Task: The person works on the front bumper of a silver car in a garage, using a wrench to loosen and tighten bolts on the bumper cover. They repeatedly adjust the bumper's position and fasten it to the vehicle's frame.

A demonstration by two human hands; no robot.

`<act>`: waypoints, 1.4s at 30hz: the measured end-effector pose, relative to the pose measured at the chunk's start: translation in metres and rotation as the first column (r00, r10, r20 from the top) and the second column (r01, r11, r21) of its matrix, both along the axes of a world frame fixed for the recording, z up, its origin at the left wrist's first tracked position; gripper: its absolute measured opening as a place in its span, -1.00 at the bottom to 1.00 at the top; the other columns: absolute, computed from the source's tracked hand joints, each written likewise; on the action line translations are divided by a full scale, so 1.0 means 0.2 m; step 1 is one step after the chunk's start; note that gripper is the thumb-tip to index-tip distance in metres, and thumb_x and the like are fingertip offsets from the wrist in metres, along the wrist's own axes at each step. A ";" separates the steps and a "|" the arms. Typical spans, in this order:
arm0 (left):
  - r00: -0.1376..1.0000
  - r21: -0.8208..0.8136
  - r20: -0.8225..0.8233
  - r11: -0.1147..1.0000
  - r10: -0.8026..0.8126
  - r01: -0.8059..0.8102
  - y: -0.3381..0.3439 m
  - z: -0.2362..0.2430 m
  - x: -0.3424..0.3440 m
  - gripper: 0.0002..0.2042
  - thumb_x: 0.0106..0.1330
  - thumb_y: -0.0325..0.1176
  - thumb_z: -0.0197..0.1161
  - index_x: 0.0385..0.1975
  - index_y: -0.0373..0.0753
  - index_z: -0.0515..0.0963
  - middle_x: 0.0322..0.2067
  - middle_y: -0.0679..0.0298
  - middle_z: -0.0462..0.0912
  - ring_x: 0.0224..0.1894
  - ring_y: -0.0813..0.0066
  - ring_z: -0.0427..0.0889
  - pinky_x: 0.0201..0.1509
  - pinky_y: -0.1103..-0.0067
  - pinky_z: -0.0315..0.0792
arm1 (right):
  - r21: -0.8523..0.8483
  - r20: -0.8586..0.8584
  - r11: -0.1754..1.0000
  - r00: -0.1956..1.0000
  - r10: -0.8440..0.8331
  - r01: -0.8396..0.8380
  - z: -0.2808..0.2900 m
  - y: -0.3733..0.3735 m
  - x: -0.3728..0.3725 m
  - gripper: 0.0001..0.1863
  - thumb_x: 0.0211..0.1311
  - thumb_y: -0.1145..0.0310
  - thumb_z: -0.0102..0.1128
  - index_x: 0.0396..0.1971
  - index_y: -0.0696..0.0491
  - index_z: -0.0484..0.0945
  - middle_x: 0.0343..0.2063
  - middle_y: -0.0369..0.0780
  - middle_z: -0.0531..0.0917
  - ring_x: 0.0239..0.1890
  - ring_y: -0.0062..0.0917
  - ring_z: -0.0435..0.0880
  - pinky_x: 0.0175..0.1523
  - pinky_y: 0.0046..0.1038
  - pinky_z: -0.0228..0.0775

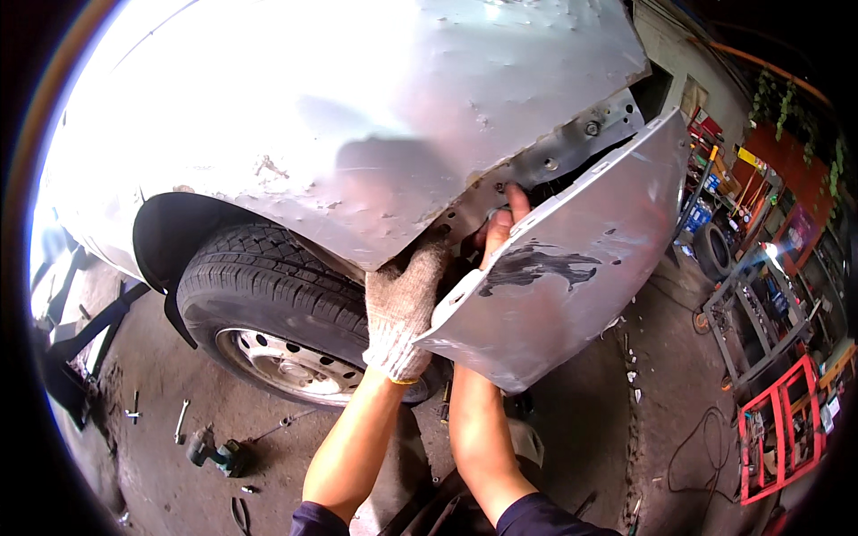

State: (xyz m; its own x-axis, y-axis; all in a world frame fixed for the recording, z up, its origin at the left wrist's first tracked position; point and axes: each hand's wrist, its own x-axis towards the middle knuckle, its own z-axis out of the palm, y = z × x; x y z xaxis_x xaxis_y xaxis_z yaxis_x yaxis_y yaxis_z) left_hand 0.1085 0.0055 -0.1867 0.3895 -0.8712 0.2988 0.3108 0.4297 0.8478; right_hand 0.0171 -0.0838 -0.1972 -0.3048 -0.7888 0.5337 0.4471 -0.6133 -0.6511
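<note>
My left hand (402, 308), in a knitted off-white work glove, reaches up between the silver car body (295, 161) and a loose bumper corner panel (572, 277). Its fingertips are hidden under the lower edge of the body. Bare and partly covered by the panel, my right hand (502, 230) comes up behind it. Two of its fingers show close together beside a bolt on the metal bracket (550, 163); a small greyish thing between them is too small to name. The panel is silver, with black scuffed patches, and stands away from the body.
A wheel with a black tire (268, 286) sits left of my gloved hand. On the floor lie a cordless drill (219, 451), a wrench (182, 420) and pliers (239, 515). A red metal frame (782, 429) and a spare tire (712, 252) are at the right.
</note>
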 end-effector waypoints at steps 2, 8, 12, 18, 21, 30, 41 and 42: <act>0.999 0.021 0.032 1.000 -0.011 0.010 0.01 0.00 0.02 -0.73 0.20 -0.41 0.28 -0.13 -0.38 0.56 -0.25 0.24 0.64 -0.25 0.48 0.56 -0.12 0.55 0.45 | -0.008 -0.033 0.999 0.999 -0.044 0.044 0.01 -0.01 0.02 -0.61 0.38 0.11 0.14 -0.08 0.16 0.45 -0.47 -0.26 0.50 -0.44 -0.56 0.47 -0.25 -0.53 0.37; 0.997 -0.037 0.038 0.997 -0.060 0.062 0.04 0.00 0.03 -0.71 0.24 -0.34 0.25 -0.13 -0.41 0.57 -0.28 0.23 0.65 -0.30 0.52 0.55 -0.17 0.57 0.45 | -0.041 -0.096 0.988 0.984 -0.151 0.148 -0.04 0.07 0.07 -0.60 0.38 0.12 0.14 -0.06 0.17 0.45 -0.41 -0.24 0.51 -0.39 -0.54 0.48 -0.21 -0.52 0.38; 0.994 -0.005 0.085 0.997 -0.075 0.075 0.06 -0.01 0.02 -0.65 0.28 -0.26 0.23 -0.06 -0.41 0.57 -0.30 0.22 0.67 -0.33 0.54 0.57 -0.21 0.59 0.46 | -0.075 -0.132 0.976 0.968 -0.213 0.205 -0.06 0.15 0.07 -0.60 0.38 0.12 0.14 -0.05 0.17 0.45 -0.38 -0.23 0.52 -0.35 -0.53 0.49 -0.18 -0.51 0.38; 0.994 -0.019 0.003 0.994 -0.105 0.105 0.06 -0.01 0.00 -0.73 0.28 -0.31 0.27 -0.21 -0.43 0.59 -0.41 0.28 0.64 -0.40 0.59 0.50 -0.28 0.59 0.41 | -0.111 -0.138 0.960 0.952 -0.272 0.258 -0.06 0.19 0.09 -0.59 0.38 0.12 0.14 -0.03 0.18 0.44 -0.32 -0.21 0.53 -0.30 -0.52 0.50 -0.13 -0.49 0.40; 0.994 -0.055 -0.013 0.992 -0.111 0.110 0.05 -0.01 0.01 -0.71 0.27 -0.31 0.27 -0.16 -0.44 0.58 -0.35 0.25 0.65 -0.35 0.57 0.51 -0.22 0.58 0.42 | -0.125 -0.140 0.953 0.946 -0.291 0.275 -0.05 0.20 0.10 -0.58 0.38 0.13 0.14 -0.02 0.18 0.44 -0.29 -0.20 0.54 -0.27 -0.51 0.51 -0.11 -0.49 0.40; 0.987 -0.146 0.155 0.987 -0.049 0.072 0.00 -0.07 0.07 -0.68 0.26 -0.35 0.19 -0.10 -0.48 0.58 -0.30 0.15 0.68 -0.32 0.53 0.58 -0.20 0.57 0.49 | -0.148 -0.139 0.933 0.927 -0.348 0.328 -0.04 0.19 0.12 -0.57 0.38 0.13 0.14 0.01 0.19 0.44 -0.21 -0.17 0.55 -0.19 -0.48 0.53 -0.04 -0.46 0.42; 0.997 -0.064 0.064 0.996 -0.053 0.057 -0.01 -0.07 0.06 -0.68 0.24 -0.31 0.20 -0.17 -0.48 0.59 -0.39 0.19 0.65 -0.41 0.54 0.56 -0.29 0.60 0.45 | -0.245 -0.133 0.871 0.875 -0.466 0.427 -0.05 0.20 0.15 -0.55 0.38 0.14 0.14 0.04 0.20 0.43 -0.09 -0.13 0.57 -0.07 -0.44 0.55 0.07 -0.43 0.42; 0.997 -0.057 0.052 0.996 -0.061 0.064 -0.01 -0.06 0.05 -0.68 0.24 -0.30 0.20 -0.18 -0.48 0.59 -0.39 0.20 0.65 -0.41 0.54 0.56 -0.29 0.60 0.45 | -0.278 -0.151 0.849 0.852 -0.501 0.450 -0.05 0.20 0.15 -0.54 0.38 0.13 0.15 0.04 0.21 0.43 -0.06 -0.12 0.56 -0.03 -0.42 0.54 0.10 -0.42 0.41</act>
